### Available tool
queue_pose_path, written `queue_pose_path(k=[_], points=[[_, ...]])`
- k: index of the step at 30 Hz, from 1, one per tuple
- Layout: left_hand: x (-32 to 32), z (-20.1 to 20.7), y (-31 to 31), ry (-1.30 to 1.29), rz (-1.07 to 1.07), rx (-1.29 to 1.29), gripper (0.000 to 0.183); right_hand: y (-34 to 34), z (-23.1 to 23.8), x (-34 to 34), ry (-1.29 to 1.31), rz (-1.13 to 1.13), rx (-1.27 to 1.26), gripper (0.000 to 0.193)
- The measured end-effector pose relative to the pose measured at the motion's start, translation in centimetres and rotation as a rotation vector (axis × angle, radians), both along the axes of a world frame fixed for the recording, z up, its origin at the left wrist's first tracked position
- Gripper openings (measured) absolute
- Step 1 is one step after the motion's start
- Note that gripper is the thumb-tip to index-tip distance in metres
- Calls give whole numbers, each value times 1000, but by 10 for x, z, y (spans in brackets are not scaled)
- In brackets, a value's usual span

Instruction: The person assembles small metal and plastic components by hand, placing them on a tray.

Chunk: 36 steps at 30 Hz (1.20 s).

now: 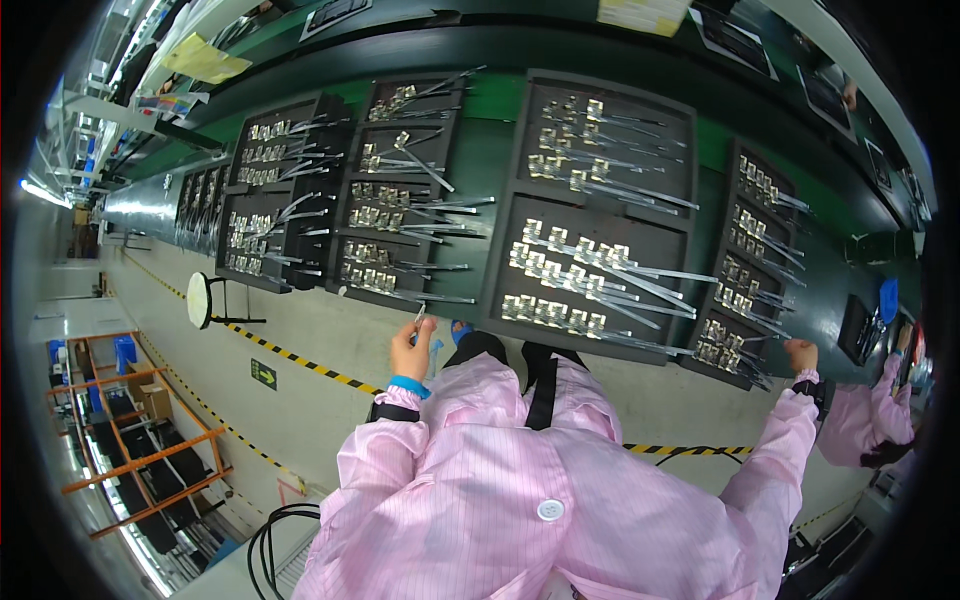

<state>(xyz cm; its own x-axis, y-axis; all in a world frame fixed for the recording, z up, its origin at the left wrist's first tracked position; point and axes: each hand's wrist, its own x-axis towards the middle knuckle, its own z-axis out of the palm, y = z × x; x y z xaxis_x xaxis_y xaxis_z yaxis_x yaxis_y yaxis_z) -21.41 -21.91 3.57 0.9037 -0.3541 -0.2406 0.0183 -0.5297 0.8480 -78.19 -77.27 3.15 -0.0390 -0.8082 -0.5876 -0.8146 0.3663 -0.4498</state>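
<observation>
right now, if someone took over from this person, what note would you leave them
Left hand: pinches a small metal part at the near edge of the second tray.
Right hand: on the near corner of the far-right tray; whether it grips anything cannot be told.
Things: black trays on the green bench, each with rows of metal clips with thin leads; the big middle tray lies between the hands.
Done: all trays in view look loaded.
Left: the pinched part is not yet set down.
</observation>
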Motion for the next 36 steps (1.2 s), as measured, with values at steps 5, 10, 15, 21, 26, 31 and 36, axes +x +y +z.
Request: queue_pose_path(k=[5, 10, 15, 21, 26, 31, 36], points=[[42, -2, 27, 149, 13, 65, 28, 81, 137, 266, -366, 583, -499, 19], [100, -21, 72, 297, -286, -123, 31, 227, 182, 544, -452, 1116, -450, 13], [142, -32, 113, 354, -525, 18, 29, 286, 68, 718, -175, 1126, -577, 8], [168, -40, 163, 375, -493, 200, 29, 290, -13, 787, -105, 1135, -652, 15], [177, -75, 197, 378, -375, 175, 31, 287, 0, 785, -225, 887, -445, 12], [186, -108, 224, 430, -240, 301, 28, 278, 95, 754, -373, 821, -451, 14], [198, -108, 221, 512, -245, 339, 34, 197, 157, 631, -424, 722, -559, 11]])
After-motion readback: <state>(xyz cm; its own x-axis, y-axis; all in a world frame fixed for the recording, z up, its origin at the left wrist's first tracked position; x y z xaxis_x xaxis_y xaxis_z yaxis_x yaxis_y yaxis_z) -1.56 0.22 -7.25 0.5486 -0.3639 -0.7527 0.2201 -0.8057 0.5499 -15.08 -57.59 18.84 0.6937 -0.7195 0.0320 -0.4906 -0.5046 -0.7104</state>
